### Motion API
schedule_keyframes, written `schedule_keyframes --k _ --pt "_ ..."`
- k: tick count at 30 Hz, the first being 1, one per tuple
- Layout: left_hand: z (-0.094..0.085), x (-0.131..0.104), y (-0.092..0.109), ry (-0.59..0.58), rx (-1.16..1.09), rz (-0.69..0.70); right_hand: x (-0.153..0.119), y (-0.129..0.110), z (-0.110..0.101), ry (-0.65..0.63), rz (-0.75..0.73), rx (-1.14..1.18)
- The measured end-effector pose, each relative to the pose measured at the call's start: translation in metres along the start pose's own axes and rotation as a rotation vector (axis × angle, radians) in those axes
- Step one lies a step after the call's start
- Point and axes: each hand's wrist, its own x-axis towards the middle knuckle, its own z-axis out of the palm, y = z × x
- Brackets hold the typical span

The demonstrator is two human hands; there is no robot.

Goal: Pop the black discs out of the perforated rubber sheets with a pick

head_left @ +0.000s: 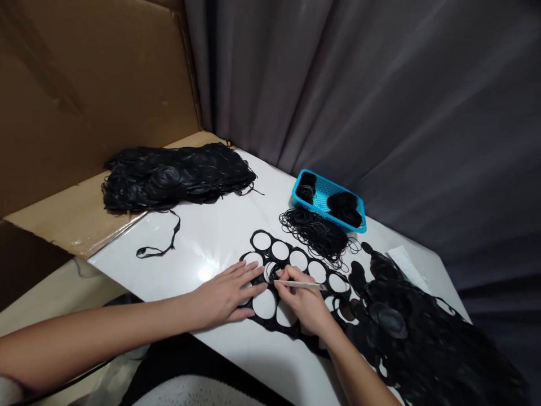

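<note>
A black, rubbery sheet [273,326] with rows of large round holes lies on the white table. My left hand [226,293] rests flat on its left end, fingers spread. In my right hand [306,301] is a thin, pale pointed stick [302,285], gripped between thumb and fingers. The stick's tip touches a hole edge near the left fingertips, where a loose thin black ring [274,272] shows. I cannot tell whether this ring is still joined to the sheet.
Beyond the sheet lie many thin black rings [315,231] in a heap. Behind them stands a blue basket [321,202] holding black bundles. Black scrap [426,332] covers the right side, near white paper [408,266]. A black stack [177,175] and loose strip [171,242] lie left.
</note>
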Motion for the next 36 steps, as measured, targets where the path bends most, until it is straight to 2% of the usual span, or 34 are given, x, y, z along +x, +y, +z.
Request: schedule_keyframes --k 13,21,25,29,31,33,36 --pt "-0.001 -0.002 0.001 0.000 -0.054 -0.009 -0.006 -0.005 0.014 0.070 -0.100 -0.054" --pt "-0.004 0.000 0.002 -0.033 -0.036 -0.013 -0.008 -0.006 0.015 0.109 -0.039 -0.028" --pt "-0.003 -0.002 0.001 -0.028 -0.031 -0.017 -0.011 -0.003 0.021 0.120 -0.127 -0.149" --pt "0.000 -0.004 0.000 0.021 -0.051 -0.023 -0.021 0.007 0.042 0.206 -0.321 -0.340" --pt "0.000 -0.004 -0.001 0.035 -0.064 -0.016 -0.023 0.010 0.049 0.239 -0.370 -0.460" --pt "0.000 -0.003 -0.001 0.019 -0.062 -0.011 -0.019 0.014 0.046 0.241 -0.379 -0.535" --pt "0.001 -0.002 -0.001 0.011 -0.051 -0.018 0.001 0.024 0.014 0.349 -0.341 -0.570"
